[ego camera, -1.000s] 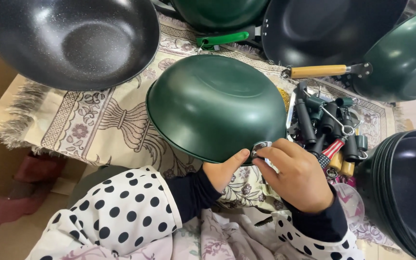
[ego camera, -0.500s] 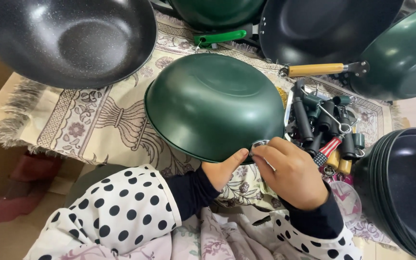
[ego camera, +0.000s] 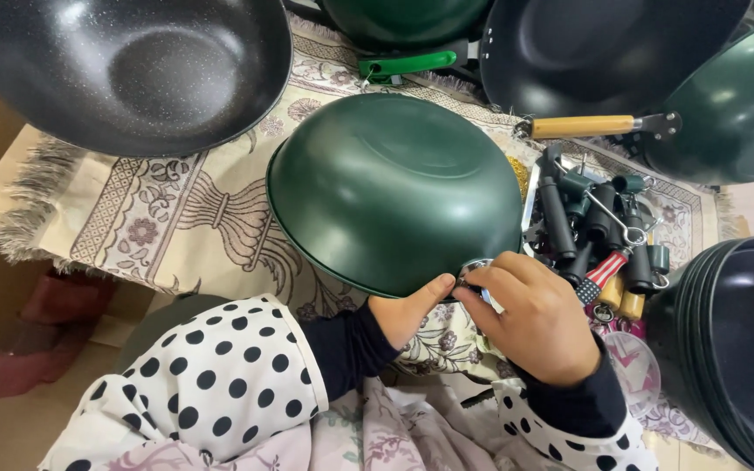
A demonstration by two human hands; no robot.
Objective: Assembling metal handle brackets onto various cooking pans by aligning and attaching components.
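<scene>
A dark green wok [ego camera: 390,187] is tipped on its side with its rounded underside facing me. My left hand [ego camera: 405,310] grips its near rim from below, thumb on the edge. My right hand [ego camera: 538,318] pinches a small metal fitting [ego camera: 473,266] against the same rim, right beside the left thumb. What lies under the right palm is hidden.
A patterned fringed cloth [ego camera: 159,209] covers the table. A speckled black wok [ego camera: 128,70] sits far left, more woks along the back, one with a wooden handle [ego camera: 582,126]. A pile of loose black handles [ego camera: 599,235] lies right of the wok. Stacked black woks [ego camera: 735,349] stand at right.
The green wok and both hands have stayed together at the rim, with only a slight shift of the view. The right fingers still work at the same spot.
</scene>
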